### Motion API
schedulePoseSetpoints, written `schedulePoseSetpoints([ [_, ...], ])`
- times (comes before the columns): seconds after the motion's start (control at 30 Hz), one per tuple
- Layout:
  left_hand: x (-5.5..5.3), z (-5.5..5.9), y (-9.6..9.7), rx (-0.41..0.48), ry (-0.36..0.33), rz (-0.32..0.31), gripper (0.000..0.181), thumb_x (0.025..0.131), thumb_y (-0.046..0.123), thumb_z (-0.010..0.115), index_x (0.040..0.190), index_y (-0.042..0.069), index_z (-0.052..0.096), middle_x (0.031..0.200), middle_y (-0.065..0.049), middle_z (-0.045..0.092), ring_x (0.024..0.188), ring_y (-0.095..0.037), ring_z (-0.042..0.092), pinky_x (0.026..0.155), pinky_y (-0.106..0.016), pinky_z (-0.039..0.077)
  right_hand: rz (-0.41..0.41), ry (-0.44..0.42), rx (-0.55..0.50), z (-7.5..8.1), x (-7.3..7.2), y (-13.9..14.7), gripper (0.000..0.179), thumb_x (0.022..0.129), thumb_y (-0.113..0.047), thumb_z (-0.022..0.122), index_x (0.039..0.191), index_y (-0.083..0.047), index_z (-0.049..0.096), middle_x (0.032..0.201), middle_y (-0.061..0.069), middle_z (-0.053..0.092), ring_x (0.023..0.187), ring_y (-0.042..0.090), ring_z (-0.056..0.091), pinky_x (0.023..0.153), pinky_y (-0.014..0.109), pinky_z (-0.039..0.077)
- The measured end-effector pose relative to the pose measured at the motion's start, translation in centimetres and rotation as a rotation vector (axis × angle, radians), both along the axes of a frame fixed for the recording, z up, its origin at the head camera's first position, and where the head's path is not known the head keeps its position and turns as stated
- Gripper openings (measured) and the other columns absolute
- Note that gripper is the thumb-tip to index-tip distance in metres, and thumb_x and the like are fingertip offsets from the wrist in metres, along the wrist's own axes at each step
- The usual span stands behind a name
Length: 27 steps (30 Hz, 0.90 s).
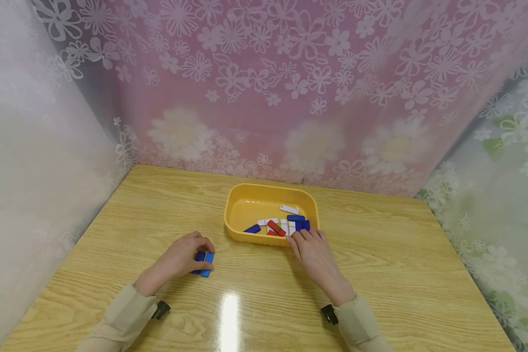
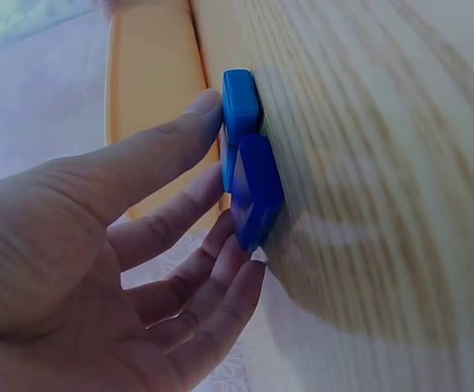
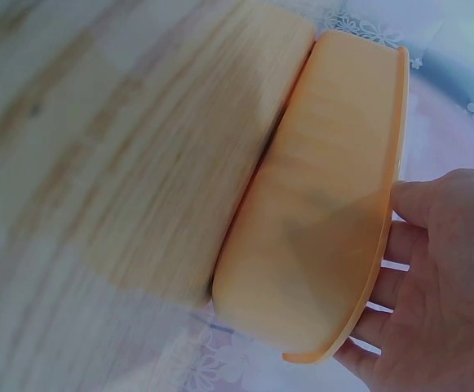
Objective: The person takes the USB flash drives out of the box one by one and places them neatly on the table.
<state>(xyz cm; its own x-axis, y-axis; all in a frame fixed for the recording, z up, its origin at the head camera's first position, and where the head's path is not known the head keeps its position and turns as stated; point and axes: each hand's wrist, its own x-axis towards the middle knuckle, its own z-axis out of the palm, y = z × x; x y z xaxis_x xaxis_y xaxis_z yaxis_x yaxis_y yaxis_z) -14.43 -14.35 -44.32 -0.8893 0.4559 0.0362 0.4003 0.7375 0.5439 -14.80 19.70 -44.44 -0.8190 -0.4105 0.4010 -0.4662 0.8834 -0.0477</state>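
Note:
My left hand (image 1: 186, 254) is at the table's left-centre, thumb and fingers pinching a light blue stick (image 1: 208, 264) that resembles a USB stick. Against it lies a dark blue stick (image 2: 257, 192), which the other fingers touch in the left wrist view. My right hand (image 1: 313, 255) reaches over the front right rim of a yellow plastic bin (image 1: 234, 215). Its thumb (image 3: 412, 202) lies at the rim, and the fingertips are hidden inside. Near them in the bin are white sticks (image 1: 284, 226), dark blue sticks (image 1: 296, 218) and a red stick (image 1: 276, 228).
The bin stands on a wood-grain table (image 1: 378, 264). A pink flowered curtain (image 1: 255, 98) hangs behind the table, with pale cloth (image 1: 48, 146) at the left and flowered cloth (image 1: 501, 195) at the right. A dark wrist device (image 1: 330, 314) sits at each cuff.

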Motion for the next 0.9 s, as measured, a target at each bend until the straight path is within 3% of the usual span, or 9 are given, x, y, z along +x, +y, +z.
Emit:
schedulePoseSetpoints([
  [0.17, -0.2, 0.0, 0.1, -0.002, 0.009, 0.014, 0.025, 0.082, 0.024, 0.086, 0.1, 0.013, 0.073, 0.097, 0.0, 0.062, 0.091, -0.021, 0.063, 0.083, -0.042, 0.053, 0.003, 0.007, 0.0, 0.0, 0.0, 0.0, 0.02, 0.103, -0.022, 0.061, 0.09, -0.007, 0.066, 0.08, 0.004, 0.062, 0.082, 0.027, 0.062, 0.095, 0.052, 0.047],
  [0.33, -1.1, 0.5, 0.7, 0.062, 0.104, 0.075, 0.008, 0.092, 0.018, 0.077, 0.098, 0.013, 0.074, 0.094, 0.0, 0.066, 0.088, -0.02, 0.065, 0.077, -0.038, 0.056, 0.006, 0.007, -0.001, 0.0, 0.0, 0.0, 0.02, 0.103, -0.022, 0.061, 0.09, -0.007, 0.066, 0.08, 0.003, 0.061, 0.081, 0.027, 0.062, 0.094, 0.051, 0.047],
  [0.43, -1.6, 1.3, 1.2, 0.092, 0.152, 0.098, 0.005, 0.094, 0.016, 0.073, 0.097, 0.012, 0.074, 0.093, 0.0, 0.067, 0.086, -0.019, 0.066, 0.075, -0.036, 0.057, 0.001, -0.004, 0.002, 0.0, 0.0, 0.1, 0.02, 0.103, -0.022, 0.061, 0.091, -0.008, 0.066, 0.08, 0.003, 0.062, 0.083, 0.027, 0.062, 0.095, 0.052, 0.046],
  [0.57, -2.3, 2.7, 2.2, 0.11, 0.164, 0.109, 0.006, 0.095, 0.015, 0.072, 0.099, 0.01, 0.074, 0.094, 0.0, 0.068, 0.086, -0.018, 0.067, 0.074, -0.034, 0.058, -0.005, -0.019, 0.007, 0.0, 0.0, 0.1, 0.021, 0.104, -0.024, 0.06, 0.092, -0.008, 0.067, 0.083, 0.004, 0.063, 0.085, 0.028, 0.063, 0.097, 0.053, 0.046],
  [0.9, -4.9, 5.4, 5.9, 0.116, 0.213, 0.056, 0.01, 0.096, 0.017, 0.072, 0.101, 0.008, 0.072, 0.095, -0.003, 0.068, 0.088, -0.02, 0.068, 0.077, -0.033, 0.058, -0.007, -0.007, 0.014, 0.0, -0.1, 0.0, 0.022, 0.103, -0.024, 0.061, 0.091, -0.007, 0.067, 0.082, 0.004, 0.064, 0.083, 0.027, 0.063, 0.095, 0.051, 0.047],
])
